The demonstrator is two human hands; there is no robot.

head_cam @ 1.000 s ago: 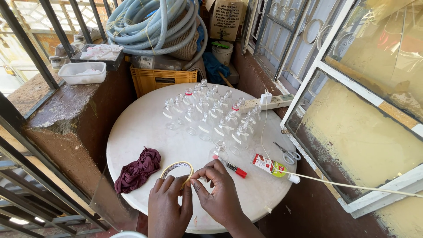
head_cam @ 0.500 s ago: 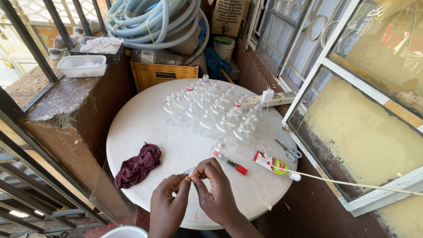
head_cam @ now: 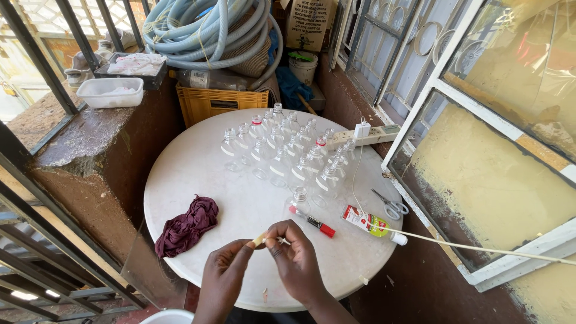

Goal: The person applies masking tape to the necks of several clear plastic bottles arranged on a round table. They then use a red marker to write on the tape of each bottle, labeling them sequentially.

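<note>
Hands meet at the near edge of the round white tabletop [head_cam: 198, 174]: the left hand [head_cam: 225, 279] pinches a small yellowish strip [head_cam: 259, 240], seemingly tape, and the right hand [head_cam: 297, 258] closes fingertips on its other end beside a tiny white piece too small to make out. Both wrists are cut off by the picture's bottom edge. Left of them lies a maroon cloth [head_cam: 187, 225]. Just beyond sit a red-capped marker [head_cam: 312, 222], a glue tube [head_cam: 373, 224] and scissors [head_cam: 389, 205]. Farther off, clear empty bottles [head_cam: 282, 157] cluster, with a power strip [head_cam: 366, 137] at the right.
</note>
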